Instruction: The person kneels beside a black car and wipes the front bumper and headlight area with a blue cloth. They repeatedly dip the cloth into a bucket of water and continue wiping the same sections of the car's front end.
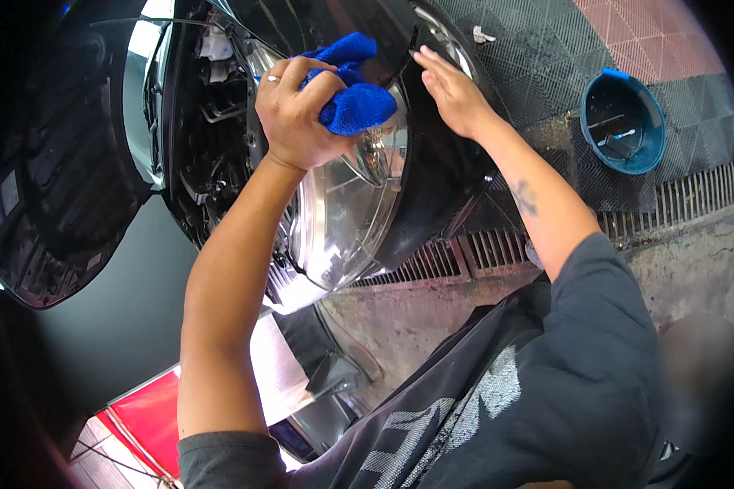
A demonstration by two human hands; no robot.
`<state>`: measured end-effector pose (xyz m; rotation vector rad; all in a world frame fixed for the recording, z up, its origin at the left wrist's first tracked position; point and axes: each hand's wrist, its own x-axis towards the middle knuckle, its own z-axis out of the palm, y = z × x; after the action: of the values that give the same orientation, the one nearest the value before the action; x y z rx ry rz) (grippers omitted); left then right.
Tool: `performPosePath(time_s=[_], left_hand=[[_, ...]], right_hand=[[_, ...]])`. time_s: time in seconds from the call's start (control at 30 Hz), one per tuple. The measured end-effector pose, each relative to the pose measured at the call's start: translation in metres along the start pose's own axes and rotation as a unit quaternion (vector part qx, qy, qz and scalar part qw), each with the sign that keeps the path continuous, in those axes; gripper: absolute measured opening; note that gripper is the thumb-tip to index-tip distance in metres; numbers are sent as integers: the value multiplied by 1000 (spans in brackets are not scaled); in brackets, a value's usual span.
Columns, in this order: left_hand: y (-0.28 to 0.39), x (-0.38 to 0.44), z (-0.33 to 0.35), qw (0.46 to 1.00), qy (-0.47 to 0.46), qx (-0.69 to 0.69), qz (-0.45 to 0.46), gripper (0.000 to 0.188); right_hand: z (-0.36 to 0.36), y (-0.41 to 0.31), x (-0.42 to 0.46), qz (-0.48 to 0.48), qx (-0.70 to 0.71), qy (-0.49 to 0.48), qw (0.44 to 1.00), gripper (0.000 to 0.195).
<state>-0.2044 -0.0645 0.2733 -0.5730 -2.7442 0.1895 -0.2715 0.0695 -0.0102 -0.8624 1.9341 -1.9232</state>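
Note:
My left hand (pixel 303 113), with a ring on one finger, grips a bunched blue microfibre cloth (pixel 358 107) above a car's clear headlight (pixel 348 208). My right hand (pixel 449 95) lies nearly flat at the dark fender (pixel 434 177), its fingertips by a small black strip or tool (pixel 414 40) that they partly hide; whether they hold it I cannot tell. The hood (pixel 67 140) is raised at the left, and the engine bay (pixel 211 140) shows beside the headlight.
A blue bucket (pixel 624 162) with water and small items stands on grey floor tiles (pixel 538 61) at the right. A metal drain grate (pixel 679 192) runs along the concrete floor (pixel 685 244). A crumpled white scrap (pixel 482 35) lies on the tiles. Red sheeting (pixel 150 422) is at the lower left.

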Motion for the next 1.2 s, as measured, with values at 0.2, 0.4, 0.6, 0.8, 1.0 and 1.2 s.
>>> performPosePath(time_s=[0.2,0.4,0.6,0.8,1.0,1.2], left_hand=[[-1,-7,-4,1000,14,3,4,38],[-1,-7,0,1000,29,6,10,39],[0,-11,-5,999,-19,-1,-30,45],[0,-23,-1,997,62,35,16,39],[8,-18,3,997,62,32,27,37],[-3,-29,8,996,68,45,22,40]], right_hand=[[47,-61,-199,5,-264,-95,960,71],[33,-26,-49,51,-179,57,981,62],[45,-16,-63,13,-116,95,989,54],[191,-72,-270,86,-326,32,941,78],[115,-78,-130,89,-314,242,914,55],[199,-96,-240,119,-338,137,924,65]])
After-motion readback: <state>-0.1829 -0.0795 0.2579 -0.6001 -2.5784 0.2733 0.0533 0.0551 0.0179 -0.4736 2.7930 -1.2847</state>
